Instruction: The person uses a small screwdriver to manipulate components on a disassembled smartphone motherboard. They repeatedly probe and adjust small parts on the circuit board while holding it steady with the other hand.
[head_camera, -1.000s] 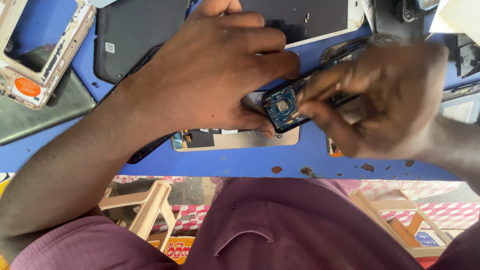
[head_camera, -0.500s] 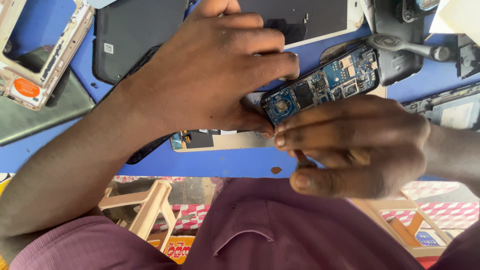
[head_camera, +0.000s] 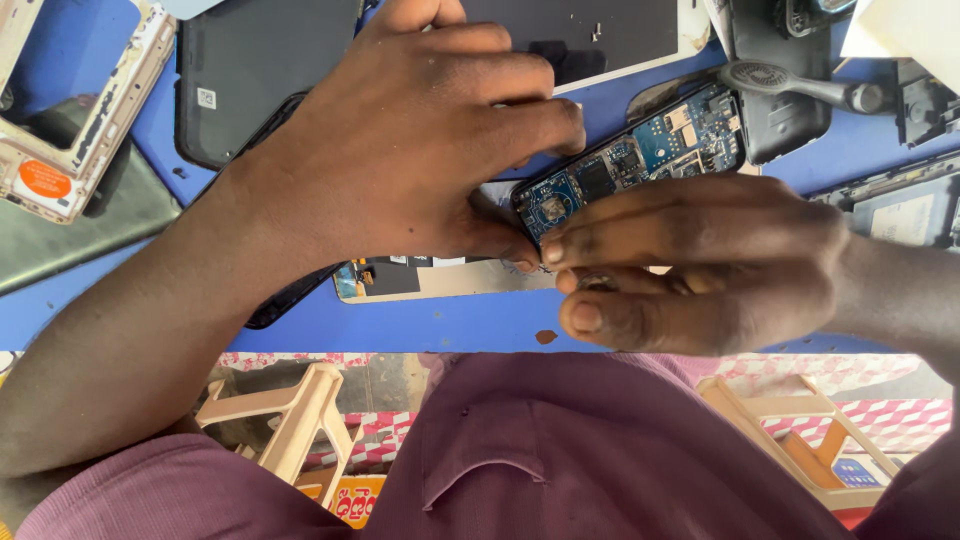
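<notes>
Between both thumbs: blue circuit board (head_camera: 640, 155), near end pinched by left hand (head_camera: 400, 150) & right hand (head_camera: 700, 265), far end over the blue table (head_camera: 450, 325). Since 1 s ago right hand dropped below it, baring the board; pale phone frame (head_camera: 440, 280) beneath.

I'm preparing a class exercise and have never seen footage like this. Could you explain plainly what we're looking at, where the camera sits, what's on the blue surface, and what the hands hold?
The camera sits on a person's head and looks down, so their purple shirt fills the bottom. The left hand and right hand pinch a small blue circuit board between them. The blue table carries phone parts: a dark back cover, a pale phone frame, a screen panel beneath the left hand, and a small brush at top right.
</notes>
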